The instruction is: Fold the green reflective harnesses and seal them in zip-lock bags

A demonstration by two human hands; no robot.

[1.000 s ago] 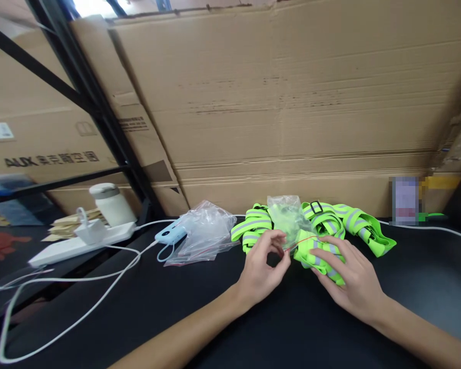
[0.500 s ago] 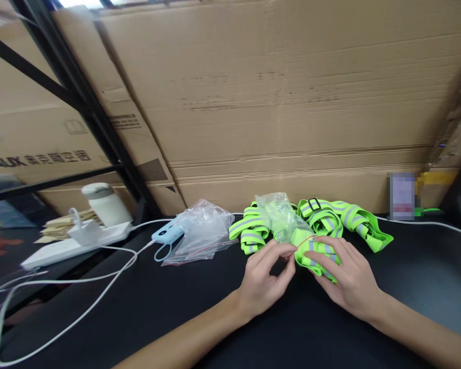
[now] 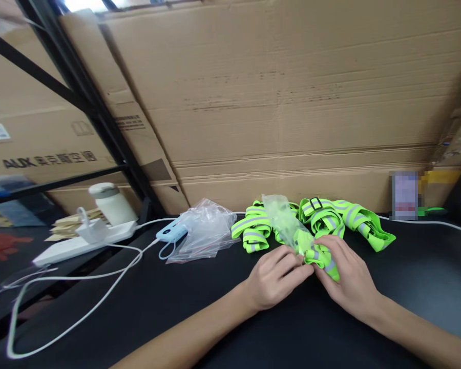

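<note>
Two hands meet on the black surface: left hand and right hand, each grip pinching a clear bag holding a folded green strap. Behind lie more straps; farther left, empty bags.

I work in a stockroom or warehouse packing spot: big flattened cardboard cartons lean behind my black surface, a black metal rack stands alongside, and spare clear plastic bags and neon reflective straps lie piled.
</note>
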